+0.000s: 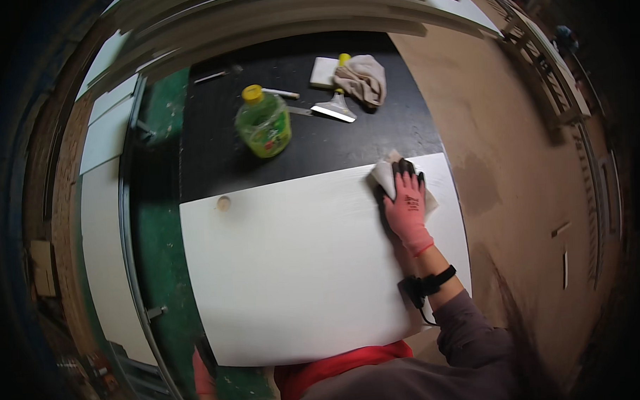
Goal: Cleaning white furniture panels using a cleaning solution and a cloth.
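My right hand (408,207), in a pink glove with black fingertips, presses a pale crumpled cloth (384,176) onto the far right corner of a white panel (294,271). The cloth bunches out on both sides of the fingers. At the panel's near left corner, low in the picture, is my left hand (202,373) in a matching glove. Its fingers are dark and blurred beside the panel's edge, so their grip cannot be made out. A round light-brown spot (223,203) shows near the panel's far left corner.
Beyond the panel, the black tabletop (212,147) holds a green bottle with a yellow cap (263,124), a squeegee (334,109), a beige rag (361,78), a white block (323,71) and a white stick (281,93). A metal-edged rack (127,228) stands left; stacked boards (271,18) lie behind.
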The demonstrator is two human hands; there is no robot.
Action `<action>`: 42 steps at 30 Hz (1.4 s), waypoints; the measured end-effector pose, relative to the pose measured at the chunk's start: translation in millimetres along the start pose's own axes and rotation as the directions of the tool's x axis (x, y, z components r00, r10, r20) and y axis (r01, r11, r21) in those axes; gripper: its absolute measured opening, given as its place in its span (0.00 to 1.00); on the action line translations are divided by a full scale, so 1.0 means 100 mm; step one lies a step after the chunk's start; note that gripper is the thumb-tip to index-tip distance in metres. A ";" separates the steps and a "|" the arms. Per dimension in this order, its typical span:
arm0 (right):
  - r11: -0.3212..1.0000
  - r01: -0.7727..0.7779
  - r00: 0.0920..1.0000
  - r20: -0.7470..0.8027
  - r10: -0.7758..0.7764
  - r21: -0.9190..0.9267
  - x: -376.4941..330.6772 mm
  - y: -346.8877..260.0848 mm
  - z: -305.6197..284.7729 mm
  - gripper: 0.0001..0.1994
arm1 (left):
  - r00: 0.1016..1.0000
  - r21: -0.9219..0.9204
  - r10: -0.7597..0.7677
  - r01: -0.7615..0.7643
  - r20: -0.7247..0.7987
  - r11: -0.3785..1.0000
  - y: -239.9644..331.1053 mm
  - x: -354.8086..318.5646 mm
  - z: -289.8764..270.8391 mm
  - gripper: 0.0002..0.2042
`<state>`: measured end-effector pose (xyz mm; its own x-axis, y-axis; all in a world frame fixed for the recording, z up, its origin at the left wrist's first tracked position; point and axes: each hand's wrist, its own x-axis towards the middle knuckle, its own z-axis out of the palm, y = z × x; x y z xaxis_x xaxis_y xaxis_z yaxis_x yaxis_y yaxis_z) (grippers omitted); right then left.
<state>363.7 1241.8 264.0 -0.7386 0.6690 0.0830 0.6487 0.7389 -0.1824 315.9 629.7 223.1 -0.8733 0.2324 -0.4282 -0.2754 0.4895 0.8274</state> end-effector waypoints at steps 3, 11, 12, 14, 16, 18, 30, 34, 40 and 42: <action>0.995 -0.078 0.995 -0.065 0.073 -0.064 0.00 -0.22 0.08 0.31 | 0.950 0.517 0.290 -0.308 0.117 0.798 0.39 -0.33 0.26 0.20; 0.869 0.430 0.891 0.041 -0.452 0.244 -0.12 -2.76 0.40 0.27 | 0.983 -0.182 -0.002 -0.032 -0.183 0.983 0.59 -0.29 0.61 0.16; 0.845 0.456 0.874 0.036 -0.484 0.280 -0.06 -3.00 0.49 0.26 | 0.977 -0.318 -0.056 -0.013 -0.205 0.948 0.58 -0.28 0.64 0.16; 0.795 0.534 0.827 0.018 -0.562 0.286 0.01 -3.44 0.58 0.25 | 0.945 -0.761 -0.287 0.071 -0.155 0.645 0.62 -0.21 0.70 0.17; 0.678 0.655 0.719 0.001 -0.695 0.333 -0.12 -3.69 0.61 0.24 | 0.966 -0.683 -0.194 0.026 -0.170 0.730 0.66 -0.21 0.69 0.17; 0.490 0.788 0.543 -0.044 -0.839 0.374 -0.47 -3.77 0.60 0.24 | 0.981 -0.593 -0.088 -0.031 -0.172 0.805 0.64 -0.24 0.66 0.17; 0.342 0.797 0.389 0.011 -0.921 0.498 -1.34 -3.34 0.36 0.28 | 0.986 -0.656 -0.081 -0.036 -0.146 0.754 0.74 -0.28 0.63 0.17; 0.680 0.632 0.731 0.006 -0.683 0.370 -0.58 -3.00 0.43 0.25 | 0.994 -0.512 -0.018 -0.041 -0.110 0.858 0.64 -0.27 0.59 0.18; 0.999 0.025 0.994 -0.107 -0.029 -0.045 -0.03 -0.78 0.21 0.26 | 0.957 0.018 0.284 -0.283 -0.062 0.959 0.66 -0.20 0.54 0.19; 0.979 -0.154 0.976 -0.179 0.128 -0.136 0.03 -0.35 0.24 0.26 | 0.989 -0.168 0.126 -0.137 -0.072 0.976 0.88 -0.18 0.60 0.20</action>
<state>334.3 1215.7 247.1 -0.6045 0.7618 0.2327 0.7733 0.6313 -0.0579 331.5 719.3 281.1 -0.9277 0.2316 -0.2929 -0.2168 0.3045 0.9275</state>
